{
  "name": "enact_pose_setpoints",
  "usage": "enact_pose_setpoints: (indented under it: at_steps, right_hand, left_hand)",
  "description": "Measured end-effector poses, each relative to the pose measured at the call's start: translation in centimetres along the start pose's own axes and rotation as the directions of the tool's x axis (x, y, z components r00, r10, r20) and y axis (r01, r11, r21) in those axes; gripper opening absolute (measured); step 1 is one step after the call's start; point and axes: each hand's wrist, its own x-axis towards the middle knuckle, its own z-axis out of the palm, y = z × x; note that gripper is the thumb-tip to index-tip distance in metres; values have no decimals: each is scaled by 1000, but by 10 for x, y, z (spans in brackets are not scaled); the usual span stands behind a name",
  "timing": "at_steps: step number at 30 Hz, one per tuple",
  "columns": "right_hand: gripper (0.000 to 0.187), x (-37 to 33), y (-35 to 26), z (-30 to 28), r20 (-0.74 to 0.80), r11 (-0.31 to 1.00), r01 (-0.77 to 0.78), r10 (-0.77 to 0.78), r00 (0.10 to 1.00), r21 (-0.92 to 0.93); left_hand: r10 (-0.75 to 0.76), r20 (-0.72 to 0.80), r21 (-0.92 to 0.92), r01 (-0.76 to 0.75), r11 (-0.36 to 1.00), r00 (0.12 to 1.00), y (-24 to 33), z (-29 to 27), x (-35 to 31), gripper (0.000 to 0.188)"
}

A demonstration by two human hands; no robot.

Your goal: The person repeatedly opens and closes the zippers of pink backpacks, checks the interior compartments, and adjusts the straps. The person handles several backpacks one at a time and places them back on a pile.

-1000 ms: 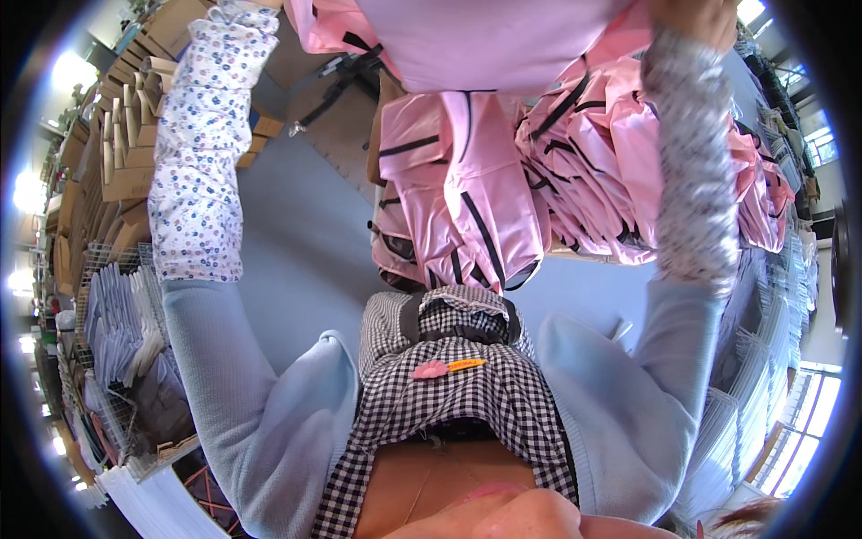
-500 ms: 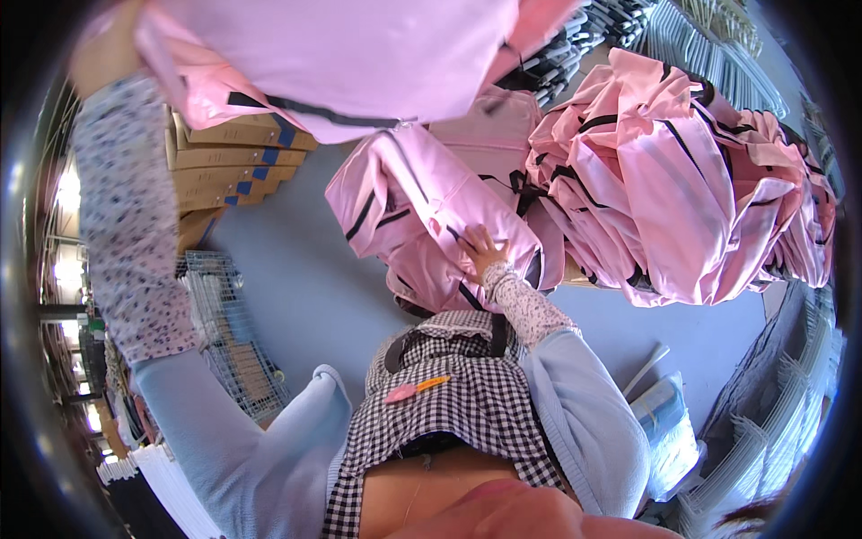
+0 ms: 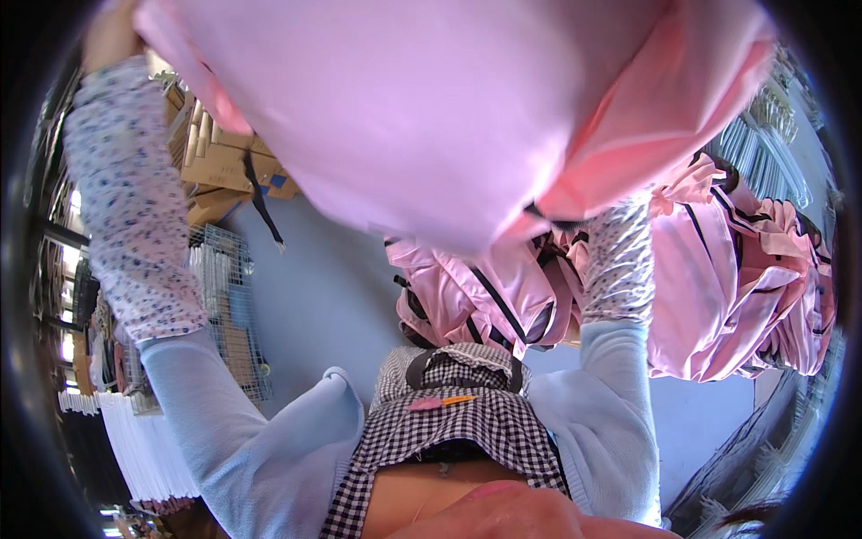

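Pink fabric piece (image 3: 422, 117): up in the air across the top of my view, upper part out of frame, lower edge blurred.
Left hand (image 3: 109, 38): top left, closed on the piece's left edge as far as I can make out; fingers blurry.
Right hand: behind the cloth; can't tell from here whether it grips. Patterned sleeve (image 3: 620, 260) shows below.
Handling tip: I'd want both edges held evenly, cloth spread taut, hem lifted clear of the goods below.
Black strap (image 3: 260, 202): dangles at left, could snag; worth keeping loose.
Pink bundle (image 3: 480, 292): black-trimmed, just below the hem, close to the apron (image 3: 449, 395).
Pink pile (image 3: 736, 278): right of the right sleeve, crowds that side.
Left surroundings: cardboard boxes (image 3: 220, 166), wire rack (image 3: 233, 314).
Upper right: pale hangers (image 3: 763, 157).
Main block: raised cloth hides my view ahead.
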Motion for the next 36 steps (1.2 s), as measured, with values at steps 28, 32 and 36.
enact_pose_setpoints:
  at_steps: [28,32,36]
  right_hand:
    - [17,-276,106,76,51,117,20,271,961,-993]
    - [21,-290,109,84,102,141,21,600,793,-990]
    - [26,-312,124,83,-22,57,-62,534,845,-996]
  left_hand:
    - [-154,785,209,-24,978,600,-123,25,-582,9]
    - [-206,765,276,-21,961,610,-132,21,-585,5]
    - [-252,722,333,-3,943,645,-150,13,-582,6]
